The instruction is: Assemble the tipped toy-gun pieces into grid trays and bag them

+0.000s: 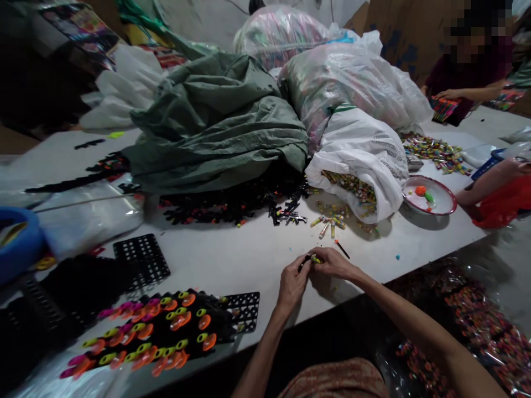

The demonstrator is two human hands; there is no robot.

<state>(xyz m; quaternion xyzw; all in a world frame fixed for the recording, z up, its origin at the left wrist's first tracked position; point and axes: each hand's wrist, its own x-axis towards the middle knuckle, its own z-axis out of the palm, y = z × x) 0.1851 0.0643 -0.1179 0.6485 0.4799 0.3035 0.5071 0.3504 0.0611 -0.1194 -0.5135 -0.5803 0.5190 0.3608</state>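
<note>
hands: left hand (292, 283) and right hand (333, 262) are meeting fingertip to fingertip over the near edge of the table (232, 260), both pinching one small part (314, 258)
part: yellow-green tip is showing between the fingers, dark bit toward the left hand; too small to tell more
axis: part is lying roughly left-right, spanning the gap between the two hands
nearer hand: neither; both are touching it, right from above-right, left from below-left
loose stick: thin black stick with red tip (342, 249) is lying on the table just beyond the right hand, apart from it
loose pieces: colourful scatter (329, 222) is sitting farther out, spilling from the white bag (365, 160)
black clips: pile (286, 213) is lying ahead-left of the hands
filled grid: black grid with orange, green and pink pieces (166, 331) is sitting well left, near table edge
bowl: red-rimmed bowl (429, 196) is sitting far right
other people: another person's hand (450, 94) is working at the far corner
</note>
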